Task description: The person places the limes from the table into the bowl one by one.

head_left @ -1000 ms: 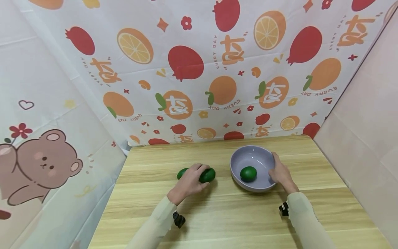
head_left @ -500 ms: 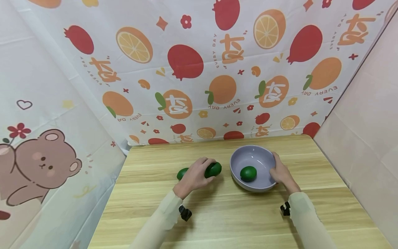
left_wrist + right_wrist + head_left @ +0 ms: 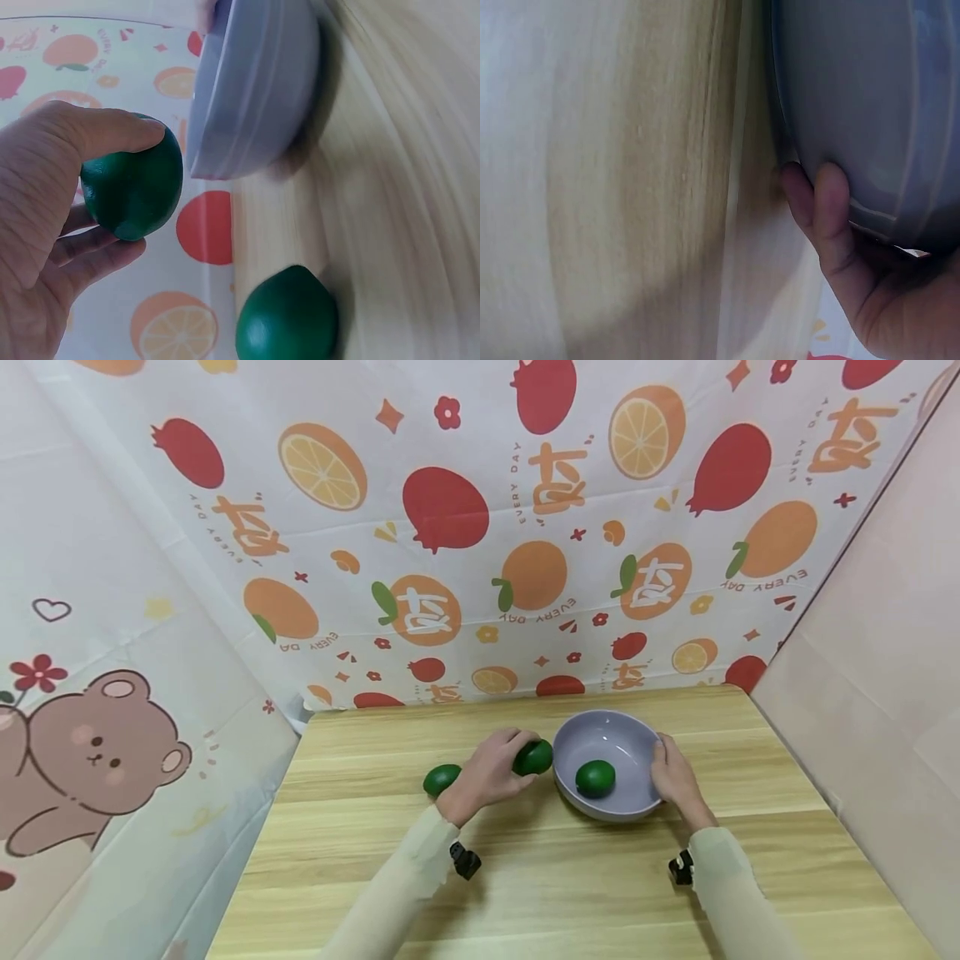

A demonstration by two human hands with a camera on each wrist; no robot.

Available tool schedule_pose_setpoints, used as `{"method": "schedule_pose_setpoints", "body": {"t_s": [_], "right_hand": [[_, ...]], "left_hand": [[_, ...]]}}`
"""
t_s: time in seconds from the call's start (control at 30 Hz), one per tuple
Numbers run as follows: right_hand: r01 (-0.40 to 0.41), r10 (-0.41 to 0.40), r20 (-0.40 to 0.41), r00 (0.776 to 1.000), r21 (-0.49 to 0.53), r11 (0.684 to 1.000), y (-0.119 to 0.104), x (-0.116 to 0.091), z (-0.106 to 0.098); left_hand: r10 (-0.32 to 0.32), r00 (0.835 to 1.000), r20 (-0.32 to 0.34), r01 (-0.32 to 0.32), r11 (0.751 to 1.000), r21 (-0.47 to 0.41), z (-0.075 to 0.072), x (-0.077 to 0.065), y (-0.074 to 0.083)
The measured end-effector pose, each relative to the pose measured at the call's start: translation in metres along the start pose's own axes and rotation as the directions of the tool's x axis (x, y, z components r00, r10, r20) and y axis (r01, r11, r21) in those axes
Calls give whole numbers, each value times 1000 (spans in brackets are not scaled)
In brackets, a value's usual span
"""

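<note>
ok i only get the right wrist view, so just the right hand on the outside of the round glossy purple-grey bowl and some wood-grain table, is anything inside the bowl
Observer: Yes, one smooth dark green egg-shaped piece lies inside the bowl.
Operator: and what's just outside it
Observer: The left hand holds a second green piece close by the rim; I can't tell whether they touch.
Operator: any others
Observer: A third green piece lies on the table, left of the left hand in the head view.
</note>
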State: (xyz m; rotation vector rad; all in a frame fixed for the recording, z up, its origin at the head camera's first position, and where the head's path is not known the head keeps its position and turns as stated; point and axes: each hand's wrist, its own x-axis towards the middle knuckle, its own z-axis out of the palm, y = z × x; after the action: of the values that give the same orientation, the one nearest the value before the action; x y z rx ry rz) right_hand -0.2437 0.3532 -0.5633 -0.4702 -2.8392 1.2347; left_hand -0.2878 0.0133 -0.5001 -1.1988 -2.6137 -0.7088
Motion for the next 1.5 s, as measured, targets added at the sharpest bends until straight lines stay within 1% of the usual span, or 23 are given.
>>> {"method": "schedule_pose_setpoints", "body": {"t_s": [0.1,0.2,0.27,0.43,0.63,0.83,1.0,1.23,1.37,1.5], "right_hand": [[-27,27,-12,1000,3,1000,0,-1,1],[-52,52,-31,998,-2,999,0,-3,1],[-63,63,-42,997,0,998,0,-3,1],[-88,89,-40,995,22,996,-2,-2,1],[-104,106,-37,994,35,994,-3,-2,2],[-104,105,-20,994,31,994,-2,0,1],[-96,96,-31,995,22,995,1,0,2],[-85,86,-41,995,29,996,2,-1,3],[-82,84,-42,996,27,996,2,0,4],[-72,72,-45,996,20,997,1,-1,3]], "left_hand": [[20,1000,6,-20,1000,5,2,7,3],[26,999,19,-26,1000,-12,2,14,7],[18,999,27,-17,1000,-19,1,19,10],[-2,999,39,3,1000,-18,1,31,14],[-20,998,64,23,999,-45,2,44,19],[-17,997,78,19,999,-32,4,55,22],[-21,995,102,24,999,-26,9,65,25],[-38,994,107,37,999,6,17,75,27],[-42,992,118,42,999,-2,23,80,28],[-50,990,134,53,998,-16,32,86,28]]}}
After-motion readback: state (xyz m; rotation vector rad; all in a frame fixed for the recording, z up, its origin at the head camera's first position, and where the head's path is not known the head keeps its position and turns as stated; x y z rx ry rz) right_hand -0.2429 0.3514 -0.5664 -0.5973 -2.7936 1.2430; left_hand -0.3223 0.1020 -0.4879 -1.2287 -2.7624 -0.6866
